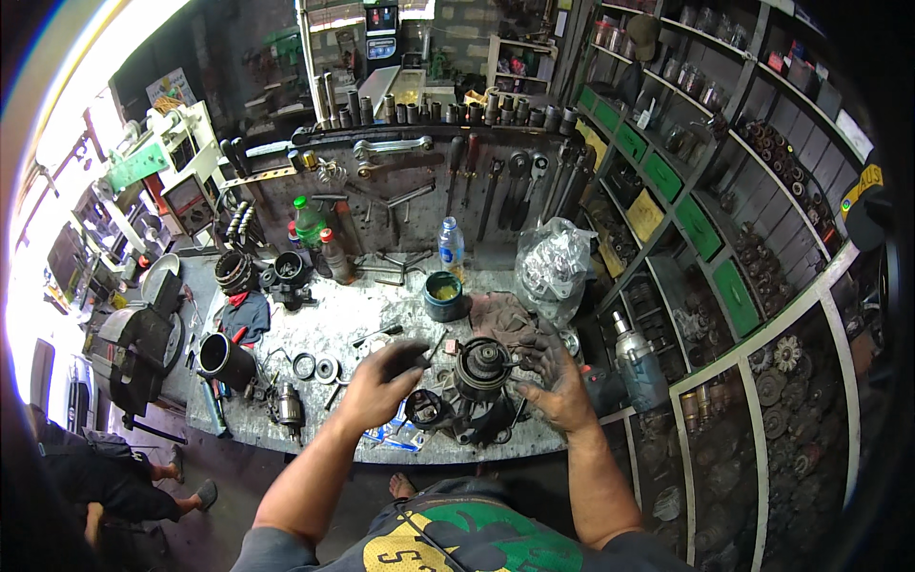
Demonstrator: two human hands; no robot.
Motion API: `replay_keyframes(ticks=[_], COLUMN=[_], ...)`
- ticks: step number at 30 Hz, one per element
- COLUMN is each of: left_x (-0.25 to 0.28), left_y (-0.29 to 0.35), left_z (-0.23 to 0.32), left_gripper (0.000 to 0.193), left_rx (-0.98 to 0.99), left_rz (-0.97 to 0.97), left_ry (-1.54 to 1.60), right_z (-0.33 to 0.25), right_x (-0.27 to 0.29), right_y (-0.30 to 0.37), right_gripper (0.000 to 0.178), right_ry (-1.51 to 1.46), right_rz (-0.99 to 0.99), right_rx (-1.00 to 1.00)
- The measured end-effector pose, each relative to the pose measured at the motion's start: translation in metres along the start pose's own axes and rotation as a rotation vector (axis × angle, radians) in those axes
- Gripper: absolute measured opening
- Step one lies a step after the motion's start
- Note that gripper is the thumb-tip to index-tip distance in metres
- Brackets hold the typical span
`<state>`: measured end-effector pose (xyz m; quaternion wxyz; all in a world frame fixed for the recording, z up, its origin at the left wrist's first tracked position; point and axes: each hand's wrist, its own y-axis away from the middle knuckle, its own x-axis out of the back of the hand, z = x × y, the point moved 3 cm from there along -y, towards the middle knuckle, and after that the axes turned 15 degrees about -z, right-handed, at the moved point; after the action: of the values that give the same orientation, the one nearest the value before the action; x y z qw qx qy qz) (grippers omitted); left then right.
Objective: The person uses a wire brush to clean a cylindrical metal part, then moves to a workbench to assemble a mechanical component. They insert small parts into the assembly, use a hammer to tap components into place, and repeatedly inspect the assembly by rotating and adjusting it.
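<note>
A round dark machine part with a ribbed pulley-like top [483,362] stands on the workbench [381,319] in front of me. My left hand [389,378] hovers to its left, blackened fingers stretched and holding nothing visible. On the other side, my right hand [556,377] has its thumb and fingers apart, close to the part's right edge; whether they touch it is hard to tell. A smaller dark round part [424,408] sits between my left hand and the pulley-topped piece. More dark metal [488,424] lies just below, its shape unclear.
Behind stand a dark green cup [443,298] of yellowish liquid, a clear bottle [450,243] and a plastic bag of parts [555,267]. Leftward lie rings [326,369], an armature-like piece [288,407], a black cylinder [225,360] and a vise [138,353]. Another person [110,486] is at lower left.
</note>
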<state>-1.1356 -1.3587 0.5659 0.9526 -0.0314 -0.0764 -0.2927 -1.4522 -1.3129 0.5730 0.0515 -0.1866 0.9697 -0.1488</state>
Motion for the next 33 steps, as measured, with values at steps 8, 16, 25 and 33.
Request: replay_keyframes(ticks=[8, 16, 25, 33], left_x=[-0.063, 0.010, 0.008, -0.081], left_y=[0.075, 0.019, 0.029, 0.115], left_z=[-0.078, -0.101, -0.112, -0.129], left_gripper=[0.102, 0.069, 0.045, 0.064], left_rx=[0.049, 0.070, 0.282, 0.180], left_rz=[0.088, -0.036, 0.024, 0.540], left_ry=[-0.397, -0.541, -0.406, -0.108], right_z=[0.057, 0.072, 0.075, 0.084], right_x=[-0.020, -0.068, -0.077, -0.017], right_y=[-0.015, 0.008, 0.040, 0.077], right_gripper=[0.076, 0.078, 0.099, 0.117], right_ry=[0.050, 0.629, 0.530, 0.392], right_rz=[-0.335, 0.140, 0.290, -0.025], right_rx=[-0.300, -0.244, -0.214, -0.337])
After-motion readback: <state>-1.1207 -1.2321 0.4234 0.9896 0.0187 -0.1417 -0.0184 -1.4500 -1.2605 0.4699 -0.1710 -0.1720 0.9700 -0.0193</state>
